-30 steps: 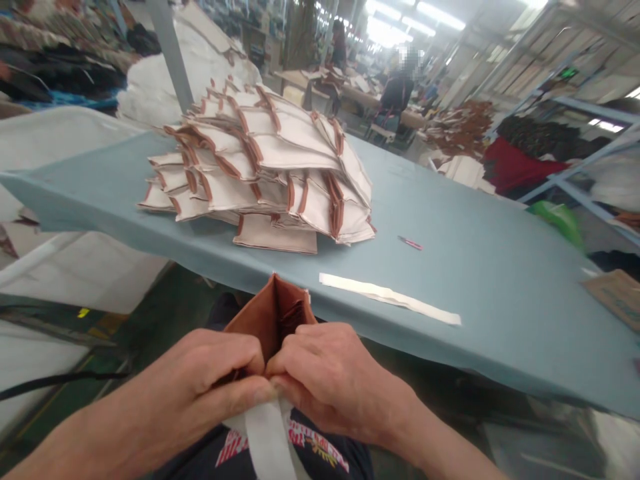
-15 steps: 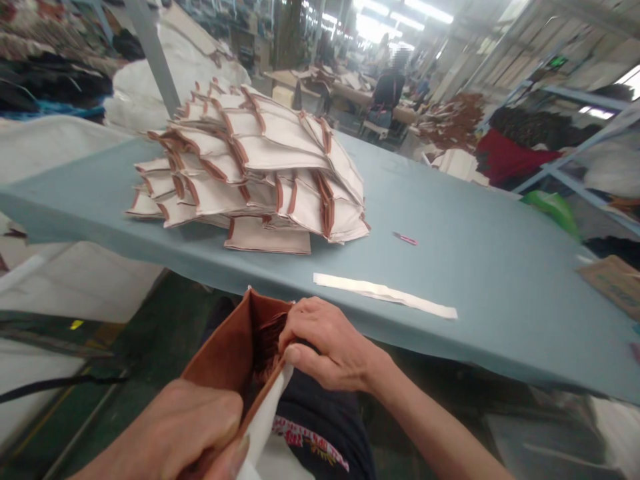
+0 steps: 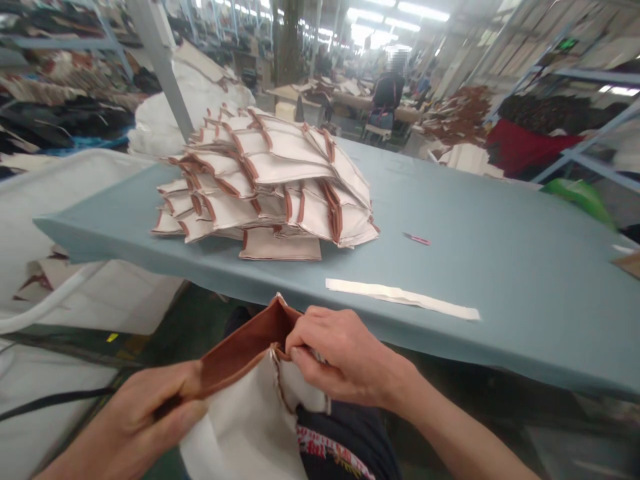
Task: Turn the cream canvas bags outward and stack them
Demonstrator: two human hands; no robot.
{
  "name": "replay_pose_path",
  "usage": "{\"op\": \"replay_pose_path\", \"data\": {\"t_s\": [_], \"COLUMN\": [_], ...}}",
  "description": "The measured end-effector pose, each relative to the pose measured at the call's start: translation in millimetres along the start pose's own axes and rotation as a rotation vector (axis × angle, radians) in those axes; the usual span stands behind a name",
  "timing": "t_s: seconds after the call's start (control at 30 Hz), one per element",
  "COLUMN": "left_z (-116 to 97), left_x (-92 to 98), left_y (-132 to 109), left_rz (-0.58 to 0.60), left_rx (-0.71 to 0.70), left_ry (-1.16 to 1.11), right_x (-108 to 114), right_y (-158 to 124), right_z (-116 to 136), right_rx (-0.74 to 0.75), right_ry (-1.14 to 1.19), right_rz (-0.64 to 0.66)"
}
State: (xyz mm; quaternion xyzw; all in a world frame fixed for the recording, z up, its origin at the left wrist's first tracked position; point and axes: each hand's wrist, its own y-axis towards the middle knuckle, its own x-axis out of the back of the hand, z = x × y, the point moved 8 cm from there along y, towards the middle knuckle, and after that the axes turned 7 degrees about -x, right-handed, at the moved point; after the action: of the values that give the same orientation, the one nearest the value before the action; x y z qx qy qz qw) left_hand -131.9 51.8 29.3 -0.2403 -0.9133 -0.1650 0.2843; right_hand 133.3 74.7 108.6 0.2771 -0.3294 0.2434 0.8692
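Over my lap I hold a fabric pouch, cream-white outside and brown inside, its mouth facing up. My left hand pinches its rim at the left, thumb on the white outer side. At the right end of the mouth, near a seamed corner, my right hand is closed on the rim with fingers curled over the edge. The bottom of the pouch is out of sight. Beyond my hands, a flat white strip lies along the table's near edge.
A blue-green covered table stretches in front of me. On its left rises a heap of similar cream and brown pieces. A small pink-handled tool lies right of the heap. Farther back is a person; a green bag sits at right.
The pouch has turned and its mouth has narrowed, so more white outer side and a corner seam show. My left hand moved up and left with the rim. My right hand keeps its grip.
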Motion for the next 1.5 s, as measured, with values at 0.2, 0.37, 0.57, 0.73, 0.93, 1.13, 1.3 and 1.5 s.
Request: {"op": "replay_pose_path", "data": {"t_s": [0.2,0.37,0.57,0.73,0.93,1.13,1.3,1.5], "left_z": [-4,3,17,33,49,55,31,-17], "left_x": [-43.1,-98.5,-156.4,-190.6,-202.7,-155.3,-82.4,-23.7], "left_y": [24,17,4,-14,-24,-5,38,73], "left_rz": [0.209,0.271,0.365,0.391,0.257,0.161,0.033,-0.047], "left_rx": [0.171,0.239,0.340,0.464,0.552,0.498,0.238,-0.016], "left_ry": [-0.240,-0.400,-0.584,-0.702,-0.739,-0.601,-0.441,-0.380], "right_x": [-51,-144,-144,-137,-157,-116,-41,29], "right_y": [11,-48,-92,-102,-91,-60,-21,-1], "right_z": [-22,-79,-106,-115,-121,-101,-66,-30], "right_rx": [-0.270,-0.381,-0.380,-0.228,-0.151,-0.159,-0.185,-0.335], "right_ry": [-0.006,-0.057,-0.131,-0.131,-0.175,-0.220,-0.214,0.013], "right_rz": [0.325,0.650,0.575,0.522,0.470,0.357,0.247,0.176]}}
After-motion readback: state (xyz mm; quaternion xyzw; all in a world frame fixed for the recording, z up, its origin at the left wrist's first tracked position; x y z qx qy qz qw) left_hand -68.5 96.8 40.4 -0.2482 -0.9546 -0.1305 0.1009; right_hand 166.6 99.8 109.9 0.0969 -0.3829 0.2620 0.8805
